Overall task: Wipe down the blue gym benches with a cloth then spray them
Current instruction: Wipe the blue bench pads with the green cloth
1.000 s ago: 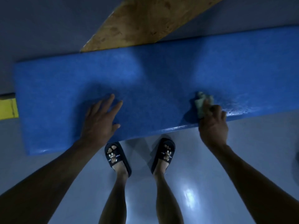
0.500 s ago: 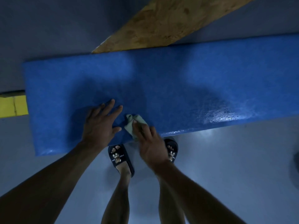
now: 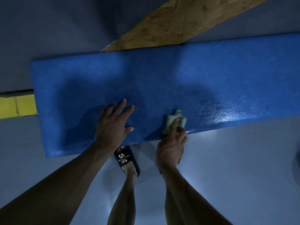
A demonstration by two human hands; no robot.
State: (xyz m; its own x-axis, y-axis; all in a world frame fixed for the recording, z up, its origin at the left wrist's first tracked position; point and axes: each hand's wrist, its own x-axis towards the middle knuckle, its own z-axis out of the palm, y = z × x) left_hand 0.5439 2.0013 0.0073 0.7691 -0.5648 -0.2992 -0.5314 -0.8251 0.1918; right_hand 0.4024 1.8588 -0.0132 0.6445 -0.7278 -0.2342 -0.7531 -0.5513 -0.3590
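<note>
We lean over the blue bench (image 3: 178,78), our left hand (image 3: 113,125) spread flat on the padding with fingers straight, bracing our weight, while our right hand (image 3: 172,146) curls its fingers over a small crumpled cloth (image 3: 174,119) and presses it against the near edge of the bench, just right of centre. A wet sheen shows on the padding to the right of the cloth. The risk, as we judge it, lies in that edge: the cloth sits so close to the lip that a stroke could carry it off the bench and onto the floor (image 3: 227,176), and a damp surface under the bracing hand could let it slide. The far strip by the wooden board (image 3: 178,25) may also go unwiped. Against half a second ago, the cloth has moved right, away from the left hand it nearly touched; a second ago it was farther right than now.
</note>
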